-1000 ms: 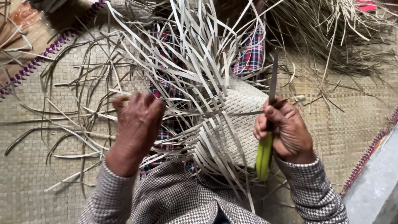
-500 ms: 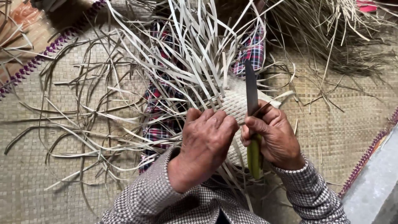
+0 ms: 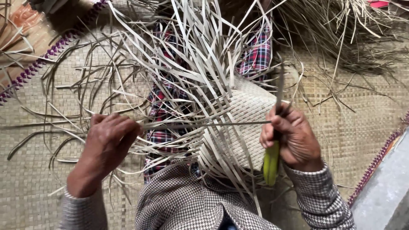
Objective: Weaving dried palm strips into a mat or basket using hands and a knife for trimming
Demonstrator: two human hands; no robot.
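A half-woven pale basket [image 3: 243, 123] of flat palm strips rests in my lap, with many loose strip ends fanning upward. My left hand [image 3: 108, 140] pinches one long thin strip [image 3: 204, 125] and holds it stretched level across the weave. My right hand [image 3: 294, 136] is closed on a knife with a yellow-green handle [image 3: 271, 164]; its dark blade [image 3: 279, 89] points up beside the basket's right edge. The strip's right end meets my right hand at the blade.
I sit on a woven straw mat [image 3: 362, 127] with a purple edging [image 3: 47, 57]. Loose strips [image 3: 81, 93] lie scattered at left, and a heap of dry fibres [image 3: 349, 30] lies at upper right. A grey ledge [image 3: 383, 196] borders the lower right.
My left hand has moved from the basket out to the left, drawing a strip taut. The right hand with the knife has shifted slightly right and the blade now stands upright.
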